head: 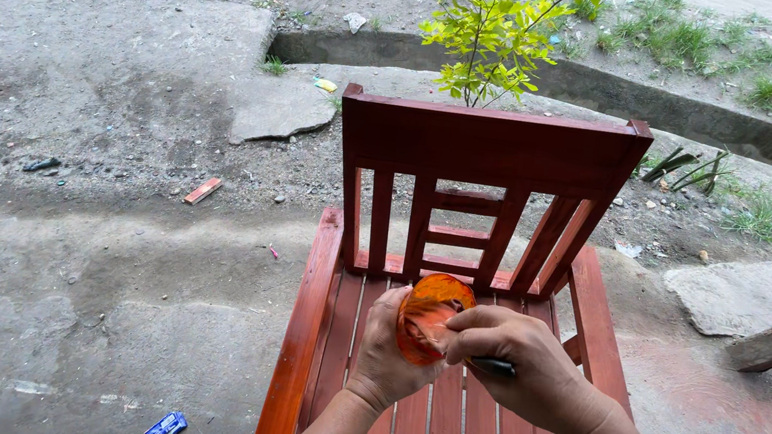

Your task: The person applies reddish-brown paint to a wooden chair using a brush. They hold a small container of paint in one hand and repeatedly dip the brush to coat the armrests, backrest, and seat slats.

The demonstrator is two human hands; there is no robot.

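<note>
My left hand (386, 350) holds a small cup (427, 312) stained orange-red, tilted toward me above the slatted seat of a red-brown wooden chair (490, 151). My right hand (525, 362) grips a dark-handled brush (492, 366) whose tip reaches into the cup's mouth. Both hands hover over the rear half of the seat, just in front of the chair's slatted backrest. The brush's bristles are hidden inside the cup.
The chair stands on rough concrete and dirt ground. A small leafy sapling (498, 25) grows behind it beside a shallow concrete drain (617, 93). Broken slabs (750, 291) lie to the right, a blue wrapper (160, 431) at lower left.
</note>
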